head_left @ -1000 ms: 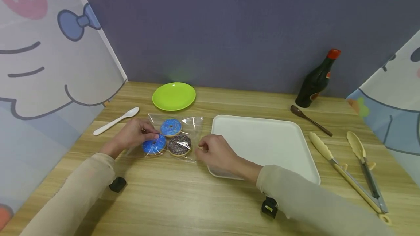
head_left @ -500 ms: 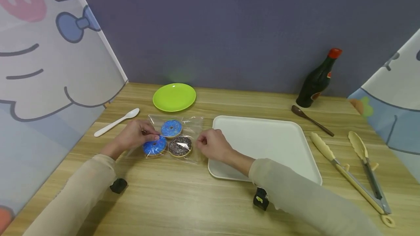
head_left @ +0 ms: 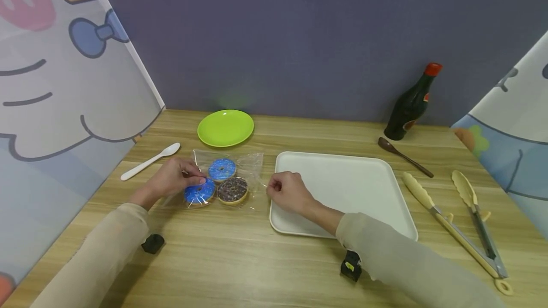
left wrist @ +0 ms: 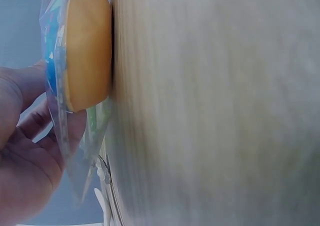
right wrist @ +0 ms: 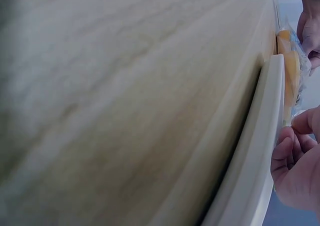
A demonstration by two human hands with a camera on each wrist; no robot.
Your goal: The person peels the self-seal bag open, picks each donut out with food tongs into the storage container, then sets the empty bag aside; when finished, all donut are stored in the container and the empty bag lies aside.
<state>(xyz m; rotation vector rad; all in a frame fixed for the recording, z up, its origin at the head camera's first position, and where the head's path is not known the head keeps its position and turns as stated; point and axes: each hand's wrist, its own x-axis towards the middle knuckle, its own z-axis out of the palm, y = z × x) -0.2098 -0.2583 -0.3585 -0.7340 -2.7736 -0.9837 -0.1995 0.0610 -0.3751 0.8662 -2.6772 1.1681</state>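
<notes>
A clear plastic bag (head_left: pixel 252 159) lies on the table with two blue-frosted doughnuts and one chocolate doughnut (head_left: pixel 233 190) inside. My left hand (head_left: pixel 173 175) pinches its left side, beside the nearer blue doughnut (head_left: pixel 200 193). In the left wrist view the thumb is over the film and fingers show behind it, next to the doughnut's tan side (left wrist: pixel 89 51). My right hand (head_left: pixel 293 194) is over the white tray's (head_left: pixel 342 184) left edge. Its thumb and curled index finger pinch a thin bit of clear film running from the bag's right edge; what part it is stays unclear.
Behind the bag sits a green plate (head_left: pixel 225 128). A white spoon (head_left: pixel 150 161) lies at left. On the right are a wooden spoon (head_left: pixel 404 157), tongs (head_left: pixel 460 232) and a dark red-capped bottle (head_left: pixel 413 103) against the back wall.
My right hand first shifted slightly left, then drew right, away from the bag, with a thin bit of film stretched between them. The left hand keeps its hold; the bag stays nearly in place.
</notes>
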